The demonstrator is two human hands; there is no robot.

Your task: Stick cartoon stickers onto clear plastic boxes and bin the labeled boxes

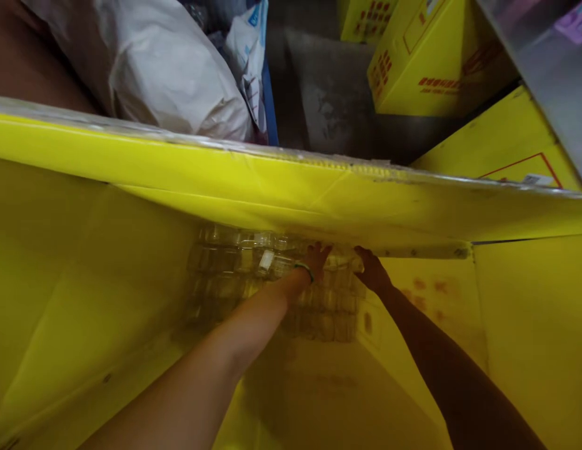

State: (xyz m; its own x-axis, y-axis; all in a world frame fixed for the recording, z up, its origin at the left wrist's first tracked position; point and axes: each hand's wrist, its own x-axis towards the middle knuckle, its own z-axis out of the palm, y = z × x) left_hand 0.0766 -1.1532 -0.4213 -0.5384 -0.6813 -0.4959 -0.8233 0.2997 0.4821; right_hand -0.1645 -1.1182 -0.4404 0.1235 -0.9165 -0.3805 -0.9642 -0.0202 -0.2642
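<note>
Both arms reach down into a deep yellow box [253,178]. Rows of clear, see-through containers [215,259], which look like small jars, are stacked against its far wall. My left hand [317,259], with a green band [304,270] at the wrist, is over the top of the stack, fingers spread. To its right, my right hand [372,272] is at the stack's right end, thumb and fingers apart and curved. Clear containers lie between the hands; whether either hand touches them is hard to make out in the dim light. A white label [267,259] shows on one container.
The box's far rim, edged with clear tape, crosses the view in front of me. Beyond it are a large white sack [178,75], more yellow boxes [422,69] with red print, and a grey surface [544,69] at the upper right.
</note>
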